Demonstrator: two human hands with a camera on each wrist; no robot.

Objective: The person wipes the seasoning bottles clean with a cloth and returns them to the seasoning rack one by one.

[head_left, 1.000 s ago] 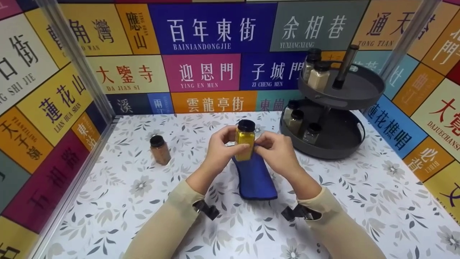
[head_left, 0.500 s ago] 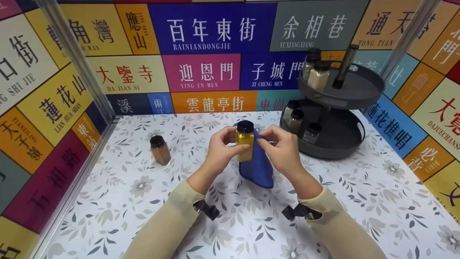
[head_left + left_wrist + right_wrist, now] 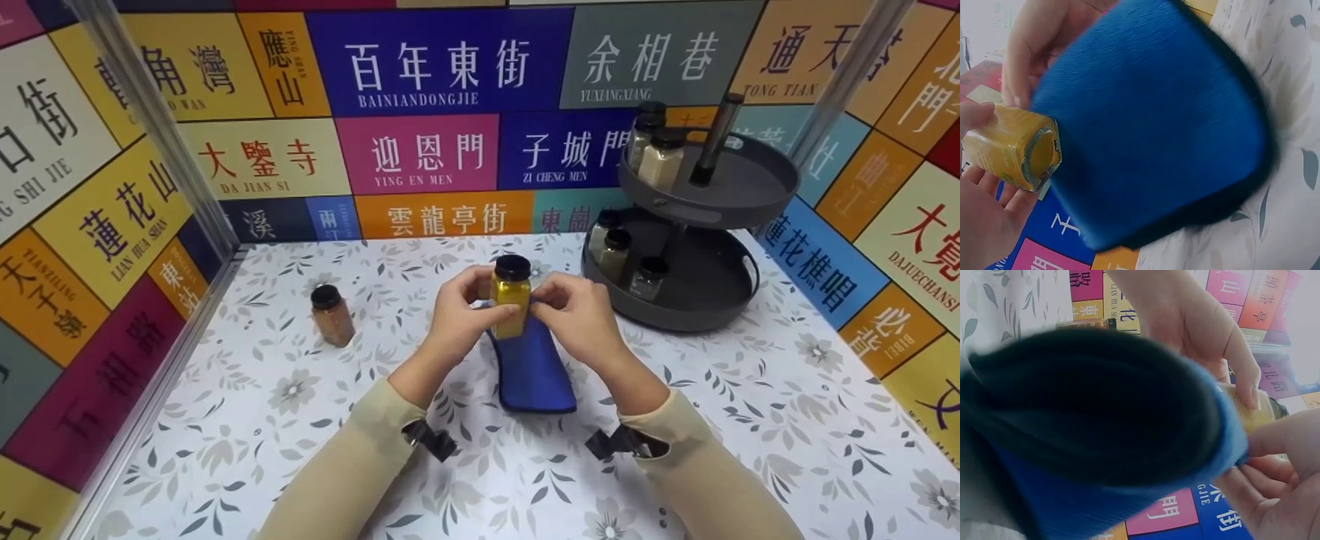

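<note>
My left hand (image 3: pixel 457 311) holds a glass spice jar (image 3: pixel 513 289) upright, thumb in front and fingers behind. Yellow contents fill the jar, and its lid is black. Close on the jar's right side, my right hand (image 3: pixel 583 319) pinches the upper end of a blue cloth (image 3: pixel 534 375) between thumb and fingers. The cloth hangs down behind and below the jar. In the left wrist view the jar's base (image 3: pixel 1043 154) shows beside the broad blue cloth (image 3: pixel 1151 124). Seen from the right wrist, the dark-edged cloth (image 3: pixel 1129 495) curves and covers part of the jar.
On the left of the floral-patterned table stands a jar of reddish-brown spice (image 3: pixel 333 322) with a black lid. A dark two-tier round rack (image 3: pixel 697 319) is at the back right, with several more jars on its tiers. Colourful sign-printed walls (image 3: pixel 435 150) enclose the table.
Half a second ago the right hand was slightly farther right, with the cloth drawn up and bunched. Now that hand is back at the jar and the cloth hangs longer. The left hand stays put.
</note>
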